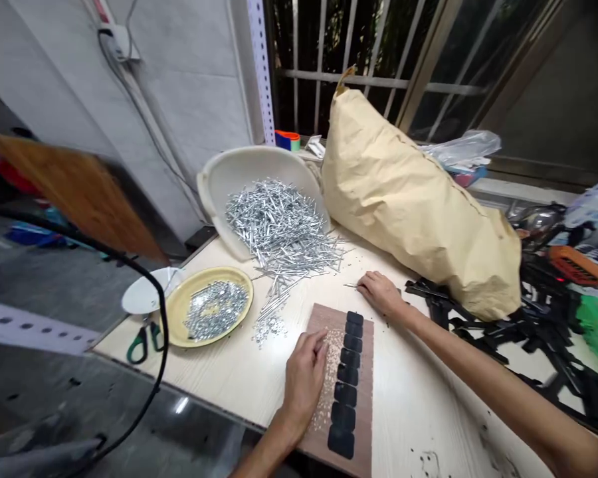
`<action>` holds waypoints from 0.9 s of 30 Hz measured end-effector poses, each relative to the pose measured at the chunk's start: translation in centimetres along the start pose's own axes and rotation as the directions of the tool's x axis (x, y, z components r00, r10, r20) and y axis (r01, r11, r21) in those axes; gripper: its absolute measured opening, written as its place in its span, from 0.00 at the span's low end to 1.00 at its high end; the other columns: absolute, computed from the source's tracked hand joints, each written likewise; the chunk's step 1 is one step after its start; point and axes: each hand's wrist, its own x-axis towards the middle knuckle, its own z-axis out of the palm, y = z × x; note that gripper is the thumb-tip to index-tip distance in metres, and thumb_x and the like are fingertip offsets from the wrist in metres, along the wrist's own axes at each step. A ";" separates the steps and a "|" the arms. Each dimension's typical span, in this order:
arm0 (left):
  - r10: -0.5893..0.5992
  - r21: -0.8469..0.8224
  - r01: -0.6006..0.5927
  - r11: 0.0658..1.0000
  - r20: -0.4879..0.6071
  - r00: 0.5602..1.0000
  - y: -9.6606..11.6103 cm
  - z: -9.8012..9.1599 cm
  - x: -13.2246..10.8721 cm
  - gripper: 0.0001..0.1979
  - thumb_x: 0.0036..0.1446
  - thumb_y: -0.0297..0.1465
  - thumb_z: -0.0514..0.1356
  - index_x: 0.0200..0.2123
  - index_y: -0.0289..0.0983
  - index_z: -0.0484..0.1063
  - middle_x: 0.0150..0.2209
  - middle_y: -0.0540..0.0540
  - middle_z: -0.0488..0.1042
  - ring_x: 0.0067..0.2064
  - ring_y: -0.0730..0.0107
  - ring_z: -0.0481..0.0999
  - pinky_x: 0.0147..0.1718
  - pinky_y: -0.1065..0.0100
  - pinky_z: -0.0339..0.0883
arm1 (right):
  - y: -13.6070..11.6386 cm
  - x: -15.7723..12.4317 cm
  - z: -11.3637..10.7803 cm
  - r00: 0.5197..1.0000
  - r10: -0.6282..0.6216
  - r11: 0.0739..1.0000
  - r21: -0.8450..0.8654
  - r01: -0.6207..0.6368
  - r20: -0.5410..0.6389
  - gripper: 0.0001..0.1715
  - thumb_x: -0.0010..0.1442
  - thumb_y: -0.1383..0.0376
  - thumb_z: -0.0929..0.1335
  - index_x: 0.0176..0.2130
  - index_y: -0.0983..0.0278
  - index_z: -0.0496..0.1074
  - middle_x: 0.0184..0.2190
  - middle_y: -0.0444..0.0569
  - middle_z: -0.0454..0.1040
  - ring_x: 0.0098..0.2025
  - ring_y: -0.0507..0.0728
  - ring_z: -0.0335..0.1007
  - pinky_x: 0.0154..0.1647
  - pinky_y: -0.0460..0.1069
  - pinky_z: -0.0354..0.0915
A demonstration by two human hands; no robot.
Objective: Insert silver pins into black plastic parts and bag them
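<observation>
A brown board (366, 398) lies near the table's front edge, with a column of several black pieces (345, 394) on it and small pale bits scattered along their left side. Over the board's left part is my left hand (303, 375), thumb and fingers pressed together; whatever they hold, if anything, is too small to name. Beyond the board's top right corner, my right hand (380, 292) rests low over the table, its fingers closed on a thin metal rod (351, 285). A heap of metal rods (279, 226) spills from a white scoop-shaped basin (214, 192).
A yellow plate (177, 325) of small metal parts and green-handled scissors (138, 346) are at left. A large tan paper sack (408, 206) stands behind my right arm. Black parts (543, 338) pile up at right. A black cable (162, 332) hangs across the left.
</observation>
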 end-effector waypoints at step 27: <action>0.020 0.759 -0.240 0.606 0.288 0.958 -4.3 -6.3 2.3 0.14 0.64 0.31 0.44 0.40 0.38 0.69 0.40 0.45 0.67 0.37 0.67 0.68 0.27 0.69 0.53 | -6.5 -6.6 -8.2 0.934 0.204 0.959 0.250 -0.132 -0.293 0.14 0.65 0.62 0.60 0.45 0.62 0.71 0.38 0.48 0.73 0.36 0.53 0.71 0.35 0.46 0.64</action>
